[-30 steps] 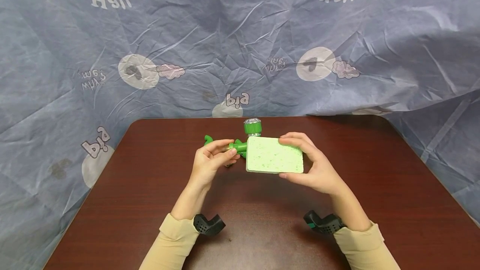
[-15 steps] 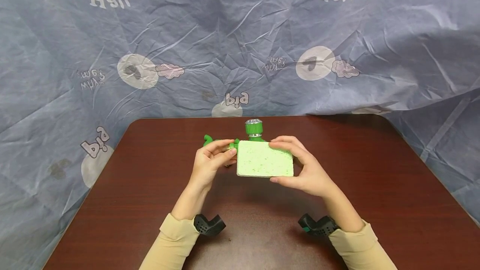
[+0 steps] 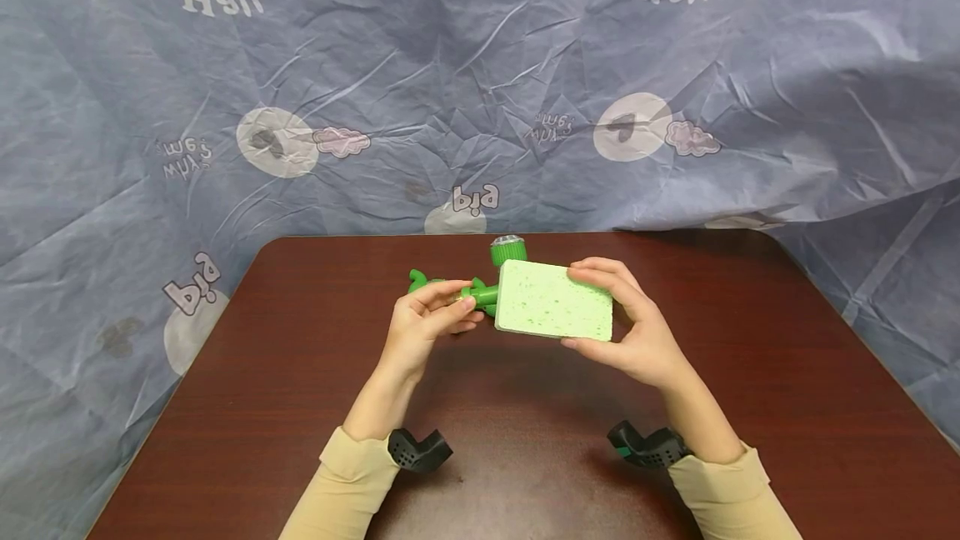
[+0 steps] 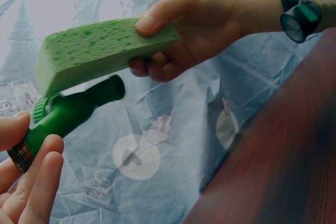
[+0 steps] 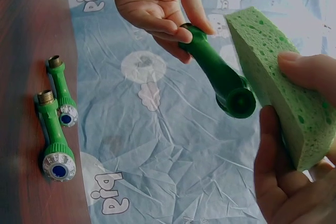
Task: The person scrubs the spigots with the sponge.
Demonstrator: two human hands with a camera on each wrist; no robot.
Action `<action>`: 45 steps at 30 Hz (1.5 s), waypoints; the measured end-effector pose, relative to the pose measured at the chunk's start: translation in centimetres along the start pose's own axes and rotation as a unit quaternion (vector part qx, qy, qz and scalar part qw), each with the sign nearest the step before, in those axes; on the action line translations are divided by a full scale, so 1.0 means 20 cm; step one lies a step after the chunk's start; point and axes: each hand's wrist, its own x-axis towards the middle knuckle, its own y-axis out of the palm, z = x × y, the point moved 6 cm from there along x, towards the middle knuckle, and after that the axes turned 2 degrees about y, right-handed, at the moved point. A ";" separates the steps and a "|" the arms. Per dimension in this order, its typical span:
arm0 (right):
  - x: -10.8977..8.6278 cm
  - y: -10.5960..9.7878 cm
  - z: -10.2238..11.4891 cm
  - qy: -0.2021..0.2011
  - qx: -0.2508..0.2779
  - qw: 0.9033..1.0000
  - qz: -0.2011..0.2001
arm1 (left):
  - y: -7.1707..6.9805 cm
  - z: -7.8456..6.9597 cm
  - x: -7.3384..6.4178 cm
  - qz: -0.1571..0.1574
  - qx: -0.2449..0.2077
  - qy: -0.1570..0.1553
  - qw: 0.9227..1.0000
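Observation:
My left hand (image 3: 427, 315) pinches a green plastic tap (image 3: 483, 297) at its brass-threaded end, thumb on one side and fingers on the other. A ribbed knob (image 3: 508, 252) rises above it. In the left wrist view the tap (image 4: 68, 111) points up to the right. My right hand (image 3: 637, 323) grips a light green sponge (image 3: 555, 302) by its edges. This sponge (image 4: 105, 48) lies right along the tap's knob side, partly hiding the knob; whether they touch I cannot tell. The right wrist view shows the tap's open spout (image 5: 241, 102) beside the sponge (image 5: 289, 82).
Two more green taps lie on the table, a nearer one (image 5: 52, 135) and a farther one (image 5: 59, 85), both with brass threads and blue-centred knobs. In the head view, one tap (image 3: 417, 278) shows behind my left hand. A printed blue cloth (image 3: 465, 90) hangs behind the dark wooden table (image 3: 495, 457).
The sponge went left across the front of the tap, then came back right and slightly up, now tilted a little. My left hand has kept its hold in nearly the same place.

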 end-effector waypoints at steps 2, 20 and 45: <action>0.00 0.00 0.00 -0.001 -0.003 1.000 -0.012 | 0.01 0.01 0.00 0.005 0.002 -0.001 1.000; 0.00 0.01 0.00 0.007 -0.013 0.999 0.044 | -0.01 0.00 0.01 -0.032 -0.012 0.010 0.999; -0.01 0.02 -0.04 0.013 0.021 0.997 0.068 | 0.01 0.02 0.00 -0.032 -0.019 0.013 0.999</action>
